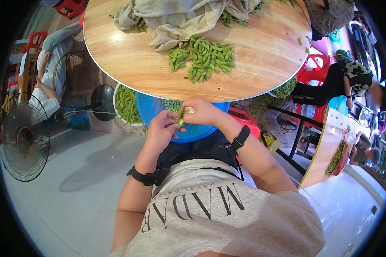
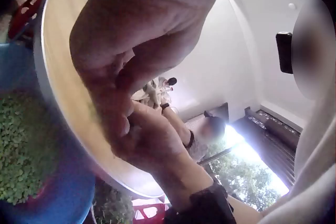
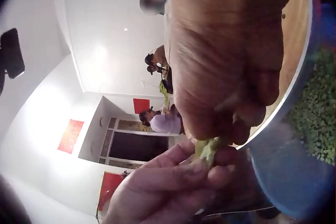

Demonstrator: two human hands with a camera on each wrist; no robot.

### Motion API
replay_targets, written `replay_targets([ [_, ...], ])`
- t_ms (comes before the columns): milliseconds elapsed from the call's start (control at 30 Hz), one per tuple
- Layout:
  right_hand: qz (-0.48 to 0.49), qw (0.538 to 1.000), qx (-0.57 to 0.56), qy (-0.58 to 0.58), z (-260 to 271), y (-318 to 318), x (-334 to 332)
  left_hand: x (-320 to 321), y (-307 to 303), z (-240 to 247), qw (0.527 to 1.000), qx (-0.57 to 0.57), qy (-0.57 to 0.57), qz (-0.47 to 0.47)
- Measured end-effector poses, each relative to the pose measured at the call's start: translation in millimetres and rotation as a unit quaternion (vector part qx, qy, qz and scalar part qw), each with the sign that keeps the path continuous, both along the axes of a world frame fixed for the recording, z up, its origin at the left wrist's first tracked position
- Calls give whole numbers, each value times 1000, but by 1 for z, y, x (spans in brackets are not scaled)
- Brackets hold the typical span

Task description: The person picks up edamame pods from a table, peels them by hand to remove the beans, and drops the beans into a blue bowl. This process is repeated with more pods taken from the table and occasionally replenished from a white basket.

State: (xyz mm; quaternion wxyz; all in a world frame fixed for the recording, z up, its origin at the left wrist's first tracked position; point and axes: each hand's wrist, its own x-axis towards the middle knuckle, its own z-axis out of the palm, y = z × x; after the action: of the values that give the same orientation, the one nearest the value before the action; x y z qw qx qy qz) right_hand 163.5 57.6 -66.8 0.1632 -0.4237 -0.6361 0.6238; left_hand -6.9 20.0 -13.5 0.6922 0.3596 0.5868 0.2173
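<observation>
From my remote station, I see the left hand (image 1: 161,128) and right hand (image 1: 201,112), fingers curled, pinching one green pod (image 1: 179,120) over the blue basin (image 1: 193,135); heaped pods (image 1: 210,58) occupy the surface (image 1: 131,64).

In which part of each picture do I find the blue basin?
Head: blue basin near the centre, partly hidden.
Left wrist: blue basin, left edge and lower left.
Right wrist: blue basin, lower right.
Shared landmark: the wooden table, its rim beside it.
</observation>
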Motion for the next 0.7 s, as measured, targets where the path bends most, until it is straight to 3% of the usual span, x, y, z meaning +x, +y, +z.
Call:
replay_targets([
  [67, -3, 1000, -7, 8, -9, -1, 0, -1, -1, -2, 1000, -10, -11, 15],
  [167, -62, 974, -215, 44, 11, 0, 1, -6, -2, -12, 999, -6, -19, 28],
  [267, -57, 994, -50, 74, -7, -12, -4, -6, -2, -15, 999, -10, -30, 31],
  [467, -63, 997, -28, -35, -12, -13, -6, -11, -4, -23, 998, -27, -8, 56],
  [567, -68, 983, 147, -91, -32, -22, -8, -12, -2, -22, 996, -30, 31, 75],
  [700, -131, 978, 137, -88, 2, -28, -17, -11, 0, -24, 994, -26, 56, 93],
])
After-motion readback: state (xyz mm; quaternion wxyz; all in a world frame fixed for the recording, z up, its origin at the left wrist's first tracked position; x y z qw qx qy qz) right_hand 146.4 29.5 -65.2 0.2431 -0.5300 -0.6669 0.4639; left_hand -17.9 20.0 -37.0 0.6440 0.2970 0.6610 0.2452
